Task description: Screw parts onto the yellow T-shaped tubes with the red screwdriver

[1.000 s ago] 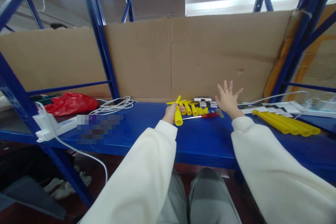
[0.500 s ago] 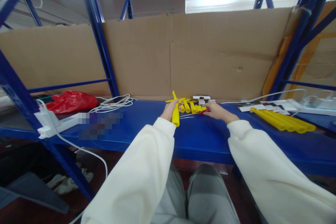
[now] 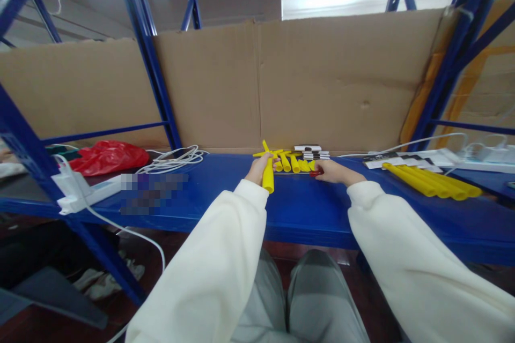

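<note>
My yellow tubular piece [image 3: 268, 176] points its open end toward the worktop's front edge, beside my red-handled screwdriver [image 3: 316, 172].

Shelf top [image 3: 225, 193]: blue-painted metal, smooth, glossy. Uprights [image 3: 155, 64]: same blue metal, shiny highlights. Back panel [image 3: 209, 86]: brown cardboard, matt, creased. Yellow tubes [image 3: 436, 182]: smooth plastic look, soft sheen. Red bag [image 3: 108, 157]: thin plastic, crinkled, glossy. Power strip [image 3: 92, 193]: white plastic, smooth. Cable coil [image 3: 177, 159]: white, smooth plastic-looking sheath. Sleeves [image 3: 209, 262]: cream cloth, matt, softly folded. Trousers [image 3: 322, 295]: grey cloth, matt.
</note>
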### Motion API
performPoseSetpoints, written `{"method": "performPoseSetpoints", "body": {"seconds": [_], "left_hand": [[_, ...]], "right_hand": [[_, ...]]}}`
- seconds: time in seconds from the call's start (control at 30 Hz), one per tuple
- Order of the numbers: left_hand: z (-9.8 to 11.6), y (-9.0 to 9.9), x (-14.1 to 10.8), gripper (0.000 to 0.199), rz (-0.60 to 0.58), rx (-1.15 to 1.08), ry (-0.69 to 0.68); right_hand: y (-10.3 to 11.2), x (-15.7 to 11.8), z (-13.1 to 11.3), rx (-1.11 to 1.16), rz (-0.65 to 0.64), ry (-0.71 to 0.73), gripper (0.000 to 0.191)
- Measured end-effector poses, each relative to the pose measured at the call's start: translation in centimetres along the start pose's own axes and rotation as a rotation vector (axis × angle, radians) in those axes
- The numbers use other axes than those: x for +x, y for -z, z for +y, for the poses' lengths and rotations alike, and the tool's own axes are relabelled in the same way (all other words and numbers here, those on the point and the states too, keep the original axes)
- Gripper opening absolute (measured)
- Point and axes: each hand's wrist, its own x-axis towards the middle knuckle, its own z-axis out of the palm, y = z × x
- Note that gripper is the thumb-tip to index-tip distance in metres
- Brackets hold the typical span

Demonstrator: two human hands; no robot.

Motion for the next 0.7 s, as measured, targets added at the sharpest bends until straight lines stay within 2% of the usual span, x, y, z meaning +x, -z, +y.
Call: {"method": "performPoseSetpoints", "body": {"seconds": [0.2, 0.3, 0.43, 0.7], "left_hand": [[0.0, 0.0, 0.0, 0.009, 0.026, 0.048, -0.026], [0.1, 0.0, 0.1, 0.011, -0.016, 0.060, 0.002], [0.1, 0.1, 0.3, 0.015, -0.092, 0.111, 0.051], [0.1, 0.2, 0.4, 0.009, -0.093, 0.125, 0.063]], "right_hand": [[1.4, -0.7, 1.1, -0.054, 0.217, -0.017, 0.011], [1.7, -1.0, 2.1, -0.014, 0.277, -0.055, 0.011], [1.9, -1.4, 2.7, -0.011, 0.281, -0.123, 0.010], [1.5, -1.3, 2.8, 0.041, 0.260, -0.102, 0.014]]}}
